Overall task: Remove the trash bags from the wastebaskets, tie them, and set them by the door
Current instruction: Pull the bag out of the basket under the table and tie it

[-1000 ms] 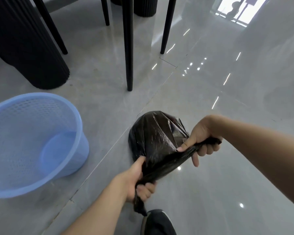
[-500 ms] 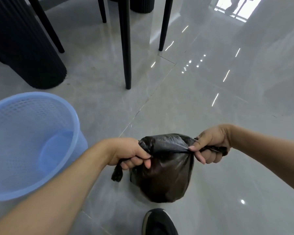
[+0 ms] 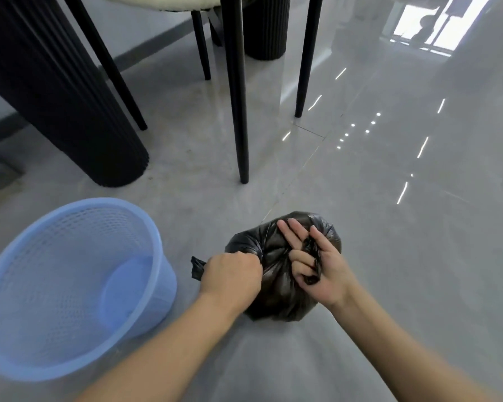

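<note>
A full black trash bag [image 3: 273, 297] sits on the grey tiled floor in front of me. My left hand [image 3: 230, 275] grips one twisted end of the bag's mouth in a fist; a short tail of plastic sticks out to its left. My right hand [image 3: 317, 265] lies palm up over the bag's top, with the other twisted end running across its palm and held under two curled fingers, while the other fingers stretch out. The blue mesh wastebasket [image 3: 21, 364] stands to the left without a liner.
Black chair legs [image 3: 240, 111] stand just beyond the bag. A black ribbed table pedestal [image 3: 79, 120] rises at the left, and a second pedestal [image 3: 266, 27] stands farther back. Glossy grey floor stretches to the right toward a bright window [image 3: 436, 24].
The bag has come down from hanging between my hands onto the floor. My right hand has turned palm up and brought its end across the bag's top, closer to my left fist.
</note>
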Motion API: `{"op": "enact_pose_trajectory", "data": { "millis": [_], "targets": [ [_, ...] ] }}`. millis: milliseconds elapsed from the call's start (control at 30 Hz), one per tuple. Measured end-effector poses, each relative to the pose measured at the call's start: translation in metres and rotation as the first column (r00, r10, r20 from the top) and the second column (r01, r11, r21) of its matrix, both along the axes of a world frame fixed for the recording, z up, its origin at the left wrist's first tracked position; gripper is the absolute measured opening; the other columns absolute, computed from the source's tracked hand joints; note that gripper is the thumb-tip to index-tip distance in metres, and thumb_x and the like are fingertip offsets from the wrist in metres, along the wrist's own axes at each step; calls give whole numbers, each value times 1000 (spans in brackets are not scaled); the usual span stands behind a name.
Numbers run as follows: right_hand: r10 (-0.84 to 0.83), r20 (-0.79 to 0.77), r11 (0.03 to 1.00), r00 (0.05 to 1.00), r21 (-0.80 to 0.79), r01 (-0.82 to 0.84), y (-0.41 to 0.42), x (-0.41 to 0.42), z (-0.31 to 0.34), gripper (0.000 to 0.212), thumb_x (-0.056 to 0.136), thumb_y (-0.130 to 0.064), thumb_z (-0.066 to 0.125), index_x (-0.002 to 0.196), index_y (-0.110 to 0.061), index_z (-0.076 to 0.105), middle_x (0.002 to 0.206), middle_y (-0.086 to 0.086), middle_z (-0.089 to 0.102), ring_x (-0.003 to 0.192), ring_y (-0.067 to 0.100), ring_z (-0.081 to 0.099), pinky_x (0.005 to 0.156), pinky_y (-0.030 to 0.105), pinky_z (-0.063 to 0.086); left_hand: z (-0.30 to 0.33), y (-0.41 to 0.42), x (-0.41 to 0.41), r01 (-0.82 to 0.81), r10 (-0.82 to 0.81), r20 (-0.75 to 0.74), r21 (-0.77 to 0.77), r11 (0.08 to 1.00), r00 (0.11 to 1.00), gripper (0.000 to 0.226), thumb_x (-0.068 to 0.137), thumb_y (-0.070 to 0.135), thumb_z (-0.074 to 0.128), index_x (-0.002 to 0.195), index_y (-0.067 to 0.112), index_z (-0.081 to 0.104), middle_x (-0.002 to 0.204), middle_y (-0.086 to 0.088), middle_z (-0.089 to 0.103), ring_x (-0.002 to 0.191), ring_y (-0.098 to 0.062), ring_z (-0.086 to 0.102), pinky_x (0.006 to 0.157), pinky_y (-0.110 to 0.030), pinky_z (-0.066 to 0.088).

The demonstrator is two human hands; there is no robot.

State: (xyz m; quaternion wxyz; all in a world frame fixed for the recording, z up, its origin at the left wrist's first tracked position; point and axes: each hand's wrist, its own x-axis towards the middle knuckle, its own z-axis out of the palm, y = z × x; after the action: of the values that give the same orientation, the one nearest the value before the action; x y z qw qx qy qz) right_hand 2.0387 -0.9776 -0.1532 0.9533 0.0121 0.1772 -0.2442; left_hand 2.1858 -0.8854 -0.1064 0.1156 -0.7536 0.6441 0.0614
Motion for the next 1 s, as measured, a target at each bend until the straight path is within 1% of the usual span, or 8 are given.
{"op": "enact_pose_trajectory", "data": {
  "millis": [167, 333, 500, 600, 733, 833, 933, 1000],
  "targets": [
    [-85, -101, 996, 991, 13, 86, -8, 22, 33, 30, 98, -31, 44, 91, -11, 65, 124, 8, 66, 44, 7, 53, 31, 17, 21, 11, -5, -10, 95, -95, 29, 30, 995, 995, 22, 98, 18, 39, 99, 15, 61, 99, -8, 70, 90, -28, 64, 61, -30, 34],
    [-71, -358, 965, 931, -261, -27, -14, 37, 40, 41, 100, -36, 37, 123, -12, 60, 130, 4, 63, 45, 6, 40, 32, 15, 28, 28, -12, -8, 179, -165, -123, 110, 978, 979, 22, 98, 27, 37, 96, 14, 55, 106, -12, 66, 94, -32, 60, 64, -33, 34],
    [-238, -630, 780, 740, -578, -241, -10, 43, 37, 35, 99, -39, 45, 108, -21, 74, 70, 10, 51, 60, 17, 48, 60, 24, 46, 44, -12, 10, 192, -143, -242, 193, 962, 960, 20, 98, 30, 34, 86, 17, 41, 103, -15, 63, 87, -35, 58, 66, -36, 39],
    [-292, -635, 658, 715, -676, -332, -5, 45, 33, 33, 100, -34, 45, 107, -20, 74, 80, 11, 62, 87, 20, 63, 91, 30, 49, 54, -13, 17, 207, -191, -125, 137, 969, 974, 20, 98, 32, 35, 85, 21, 45, 98, -11, 66, 86, -33, 61, 64, -34, 37],
    [-129, -670, 572, 731, -653, -497, 3, 50, 32, 34, 103, -23, 40, 116, -8, 68, 109, 5, 73, 110, 15, 65, 98, 25, 46, 64, -13, 21, 224, -219, -54, 145, 964, 974, 20, 95, 31, 35, 89, 19, 49, 101, -12, 66, 88, -34, 61, 67, -35, 36],
    [-57, -684, 542, 728, -633, -553, 4, 51, 32, 31, 102, -21, 44, 115, -14, 70, 106, 1, 74, 107, 10, 66, 93, 19, 48, 70, -12, 27, 240, -243, 8, 120, 963, 970, 28, 97, 33, 33, 107, 16, 53, 104, -12, 66, 89, -34, 62, 65, -35, 34],
    [-13, -696, 533, 718, -612, -584, 3, 52, 34, 49, 101, -18, 46, 66, -36, 77, 66, -15, 71, 71, -2, 64, 67, 7, 46, 79, -13, 39, 254, -260, 74, 82, 964, 963, 29, 100, 39, 28, 105, 19, 49, 102, -7, 66, 90, -31, 64, 63, -34, 32],
    [11, -717, 534, 697, -585, -610, 4, 53, 35, 50, 100, -19, 49, 59, -33, 75, 69, -15, 72, 74, -2, 65, 71, 9, 47, 86, -14, 51, 246, -250, 57, 65, 967, 967, 21, 101, 39, 27, 95, 23, 40, 97, -3, 65, 86, -30, 63, 62, -34, 32]
  ]
}}
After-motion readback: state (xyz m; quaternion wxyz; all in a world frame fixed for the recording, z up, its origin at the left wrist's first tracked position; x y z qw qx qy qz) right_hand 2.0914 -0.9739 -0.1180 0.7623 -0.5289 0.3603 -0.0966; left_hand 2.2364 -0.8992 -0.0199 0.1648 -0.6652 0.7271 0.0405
